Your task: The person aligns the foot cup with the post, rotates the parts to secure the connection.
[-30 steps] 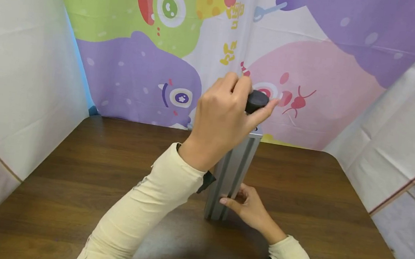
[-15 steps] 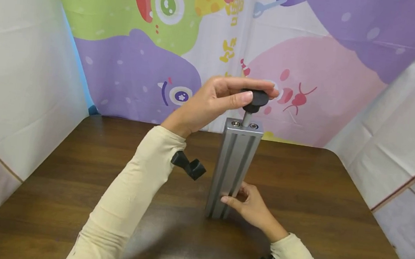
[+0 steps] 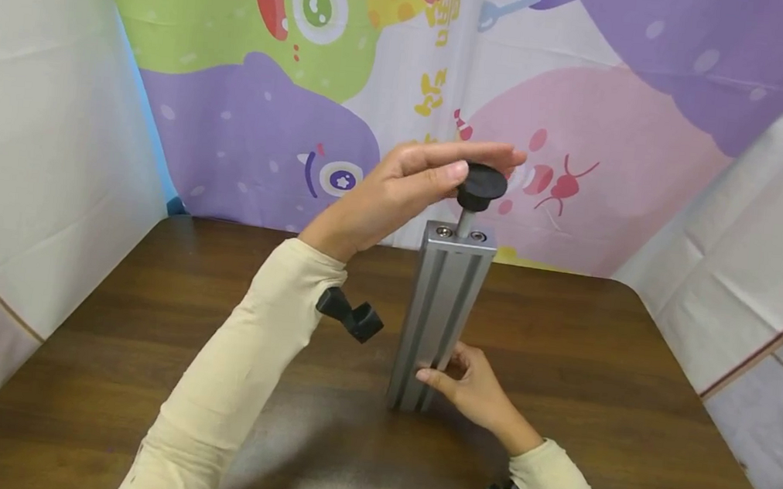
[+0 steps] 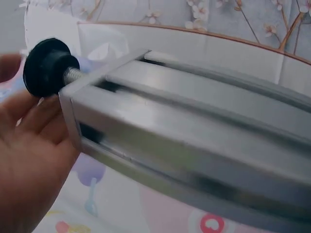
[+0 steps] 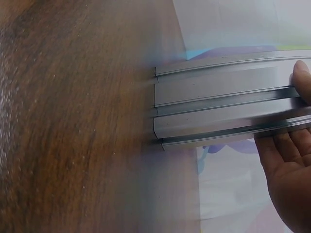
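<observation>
A grey aluminium profile (image 3: 439, 319) with grooved sides stands upright on the wooden table (image 3: 224, 401). From its top end, between two round screw heads, rises a metal threaded stem carrying a black round levelling foot (image 3: 482, 186). My left hand (image 3: 403, 187) is at this foot, its thumb by the left edge and its straight fingers stretched behind it. The left wrist view has the foot (image 4: 47, 68) beside that hand's fingers, with the stem's thread visible. Low on the profile, my right hand (image 3: 476, 392) grips its sides, thumb in front and fingers behind (image 5: 286, 150).
A cloth backdrop (image 3: 231, 160) with cartoon monsters hangs behind the table. White panels (image 3: 41, 90) close in the sides. Black mounts (image 3: 350, 315) are strapped at both wrists.
My left hand has turned from a bent-over hold to straight fingers behind the foot, swinging left and baring the profile's top. My right hand keeps its place.
</observation>
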The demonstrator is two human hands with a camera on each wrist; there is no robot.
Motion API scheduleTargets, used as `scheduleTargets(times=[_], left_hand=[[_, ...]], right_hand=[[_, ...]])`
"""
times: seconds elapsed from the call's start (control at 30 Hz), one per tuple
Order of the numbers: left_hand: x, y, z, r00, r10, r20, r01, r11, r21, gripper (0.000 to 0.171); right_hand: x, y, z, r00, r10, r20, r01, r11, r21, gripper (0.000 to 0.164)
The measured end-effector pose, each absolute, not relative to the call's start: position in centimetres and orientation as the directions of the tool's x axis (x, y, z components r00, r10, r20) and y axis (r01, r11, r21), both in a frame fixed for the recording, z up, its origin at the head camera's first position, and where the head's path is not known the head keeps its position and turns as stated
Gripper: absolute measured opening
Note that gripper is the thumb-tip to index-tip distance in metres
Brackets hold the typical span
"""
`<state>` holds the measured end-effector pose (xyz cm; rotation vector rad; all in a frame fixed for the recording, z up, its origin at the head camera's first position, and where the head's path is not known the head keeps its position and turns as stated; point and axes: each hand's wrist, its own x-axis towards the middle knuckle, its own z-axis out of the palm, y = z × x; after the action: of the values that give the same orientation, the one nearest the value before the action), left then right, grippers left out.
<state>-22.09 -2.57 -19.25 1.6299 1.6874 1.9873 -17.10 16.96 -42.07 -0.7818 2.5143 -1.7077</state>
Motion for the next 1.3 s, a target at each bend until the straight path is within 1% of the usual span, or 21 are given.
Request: scheduleTargets(times=[0.07, 0.1, 0.17, 0.2, 0.27, 0.3, 0.37, 0.4, 0.47, 0.53, 0.63, 0.7, 0.77, 0.8, 0.87, 0.93, 0.97, 1.03, 1.1, 1.2, 1.3], left_hand=[[-21.5, -2.6, -19.2, -0.507, 0.552, 0.662, 0.583, -0.345, 0.735, 0.039], [-21.0, -2.5, -19.2, -0.545, 0.504, 0.670, 0.626, -0.286, 0.725, 0.038], [-20.1, -2.4, -19.2, -0.586, 0.404, 0.702, 0.741, -0.083, 0.666, 0.039], [-19.6, -2.2, -19.2, -0.585, 0.358, 0.727, 0.790, 0.050, 0.611, 0.042], [-18.8, -1.8, -19.3, -0.529, 0.288, 0.798, 0.840, 0.313, 0.444, 0.052], [-18.5, -1.6, -19.4, -0.478, 0.262, 0.838, 0.833, 0.436, 0.339, 0.058], [-18.1, -1.0, -19.5, -0.359, 0.224, 0.906, 0.781, 0.604, 0.160, 0.066], [-18.0, -0.7, -19.6, -0.306, 0.211, 0.928, 0.744, 0.662, 0.094, 0.068], [-18.0, -0.2, -19.7, -0.225, 0.198, 0.954, 0.688, 0.725, 0.012, 0.065], [-18.1, 0.2, -19.8, -0.184, 0.189, 0.965, 0.667, 0.745, -0.019, 0.060], [-18.3, 0.6, -20.0, -0.193, 0.184, 0.964, 0.679, 0.734, -0.004, 0.052], [-18.4, 0.6, -20.0, -0.232, 0.188, 0.954, 0.732, 0.680, 0.043, 0.044], [-18.6, 0.3, -20.0, -0.300, 0.214, 0.930, 0.809, 0.573, 0.129, 0.034], [-18.7, 0.2, -19.9, -0.345, 0.237, 0.908, 0.848, 0.493, 0.194, 0.029], [-19.0, -0.4, -19.8, -0.457, 0.309, 0.834, 0.882, 0.279, 0.380, 0.024], [-19.3, -0.9, -19.6, -0.544, 0.406, 0.734, 0.812, 0.034, 0.583, 0.025], [-19.5, -1.2, -19.5, -0.568, 0.456, 0.685, 0.747, -0.065, 0.662, 0.028], [-19.8, -1.7, -19.3, -0.578, 0.546, 0.607, 0.611, -0.203, 0.765, 0.032], [-20.2, -2.0, -19.1, -0.545, 0.611, 0.574, 0.528, -0.281, 0.801, 0.035], [-20.6, -2.3, -18.7, -0.505, 0.664, 0.551, 0.507, -0.289, 0.812, 0.035], [-20.8, -2.5, -18.5, -0.494, 0.688, 0.532, 0.499, -0.276, 0.821, 0.035]], right_hand=[[-17.1, 16.9, -42.1, -0.876, -0.400, 0.270, -0.397, 0.280, -0.874, 0.022], [-17.1, 16.9, -42.1, -0.874, -0.403, 0.271, -0.398, 0.276, -0.875, 0.022], [-17.1, 16.9, -42.1, -0.872, -0.405, 0.276, -0.403, 0.272, -0.874, 0.022], [-17.1, 16.9, -42.0, -0.871, -0.406, 0.276, -0.403, 0.272, -0.874, 0.022], [-17.1, 17.0, -41.9, -0.869, -0.410, 0.276, -0.405, 0.270, -0.873, 0.022], [-17.1, 17.0, -41.9, -0.869, -0.411, 0.275, -0.405, 0.271, -0.873, 0.022], [-17.2, 17.1, -41.8, -0.868, -0.415, 0.272, -0.403, 0.271, -0.874, 0.021], [-17.2, 17.1, -41.8, -0.869, -0.417, 0.268, -0.399, 0.269, -0.877, 0.020], [-17.2, 17.1, -41.7, -0.867, -0.422, 0.266, -0.396, 0.258, -0.881, 0.020], [-17.2, 17.1, -41.7, -0.868, -0.422, 0.261, -0.389, 0.252, -0.886, 0.019], [-17.1, 17.1, -41.8, -0.870, -0.419, 0.259, -0.383, 0.243, -0.891, 0.020], [-17.1, 17.1, -41.7, -0.870, -0.419, 0.262, -0.382, 0.235, -0.894, 0.022], [-17.0, 17.0, -41.7, -0.867, -0.422, 0.266, -0.384, 0.226, -0.895, 0.023], [-17.0, 17.0, -41.7, -0.865, -0.422, 0.270, -0.388, 0.223, -0.895, 0.023], [-17.0, 17.0, -41.7, -0.864, -0.422, 0.275, -0.393, 0.223, -0.892, 0.023], [-17.1, 17.0, -41.7, -0.860, -0.424, 0.285, -0.405, 0.227, -0.886, 0.023], [-17.1, 17.0, -41.8, -0.858, -0.423, 0.290, -0.411, 0.229, -0.883, 0.023], [-17.1, 17.0, -41.8, -0.857, -0.422, 0.295, -0.418, 0.234, -0.878, 0.022], [-17.1, 17.0, -41.8, -0.855, -0.424, 0.300, -0.423, 0.234, -0.875, 0.022], [-17.1, 17.0, -41.9, -0.860, -0.420, 0.291, -0.416, 0.246, -0.875, 0.022], [-17.0, 17.1, -41.9, -0.861, -0.416, 0.292, -0.417, 0.251, -0.873, 0.021]])
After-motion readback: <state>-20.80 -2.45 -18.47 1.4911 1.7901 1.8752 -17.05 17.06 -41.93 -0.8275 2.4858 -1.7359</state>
